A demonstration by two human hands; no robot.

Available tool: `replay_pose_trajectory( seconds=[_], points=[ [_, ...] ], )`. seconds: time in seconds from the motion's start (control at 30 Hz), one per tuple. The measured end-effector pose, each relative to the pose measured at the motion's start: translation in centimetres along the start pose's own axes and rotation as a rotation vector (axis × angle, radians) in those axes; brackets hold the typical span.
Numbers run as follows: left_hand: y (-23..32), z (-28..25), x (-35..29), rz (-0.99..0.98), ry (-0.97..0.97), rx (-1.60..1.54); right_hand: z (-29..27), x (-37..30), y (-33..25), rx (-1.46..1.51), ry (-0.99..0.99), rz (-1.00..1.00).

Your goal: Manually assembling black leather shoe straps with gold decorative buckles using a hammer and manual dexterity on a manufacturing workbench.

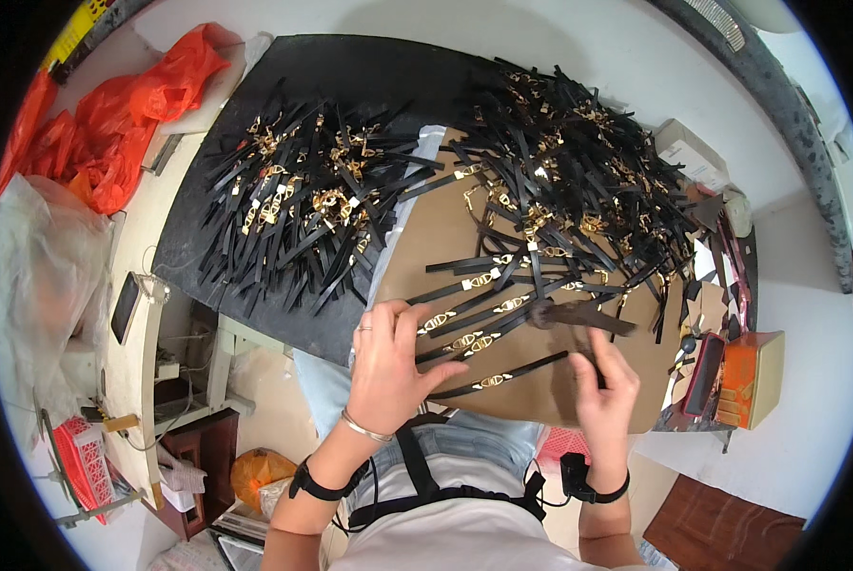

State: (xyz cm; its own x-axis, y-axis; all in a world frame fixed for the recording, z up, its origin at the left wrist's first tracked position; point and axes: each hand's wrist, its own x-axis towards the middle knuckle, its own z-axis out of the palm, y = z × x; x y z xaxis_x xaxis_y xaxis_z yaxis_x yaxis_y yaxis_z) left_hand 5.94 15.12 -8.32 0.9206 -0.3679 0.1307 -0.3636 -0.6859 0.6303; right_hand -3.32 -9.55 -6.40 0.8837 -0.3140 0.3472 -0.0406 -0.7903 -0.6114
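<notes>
My left hand (388,357) rests at the left ends of several thin black straps with gold-coloured buckles (474,341), laid side by side on a brown board (578,395). Its thumb is spread away from the fingers, and the palm hides some strap ends. Just below the thumb, one more black strap (526,369) with a gold buckle slants up to the right. Near that strap's right end is my right hand (605,385), thumb and index finger apart. A dark brown strip (583,316), smeared by motion, is at its index fingertip; whether it is gripped is unclear.
A large heap of buckled black straps (578,171) covers the board's far side. A second heap (303,200) lies on the black tabletop (198,266) to the left. An orange box (750,381) stands at right; red plastic bags (150,105) lie at far left.
</notes>
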Motion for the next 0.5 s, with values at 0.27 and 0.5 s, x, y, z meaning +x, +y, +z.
replay_pose_trajectory(
  seconds=[0.27, 0.5],
  points=[
    [1.5, 1.6, 0.2, 0.055, -0.170, -0.009, -1.9, -4.2, 4.6, 0.205, 0.107, 0.425],
    [0.0, 2.8, 0.9, 0.131, -0.207, -0.006, -2.3, -5.8, 7.0, 0.343, 0.205, 0.579]
  ],
)
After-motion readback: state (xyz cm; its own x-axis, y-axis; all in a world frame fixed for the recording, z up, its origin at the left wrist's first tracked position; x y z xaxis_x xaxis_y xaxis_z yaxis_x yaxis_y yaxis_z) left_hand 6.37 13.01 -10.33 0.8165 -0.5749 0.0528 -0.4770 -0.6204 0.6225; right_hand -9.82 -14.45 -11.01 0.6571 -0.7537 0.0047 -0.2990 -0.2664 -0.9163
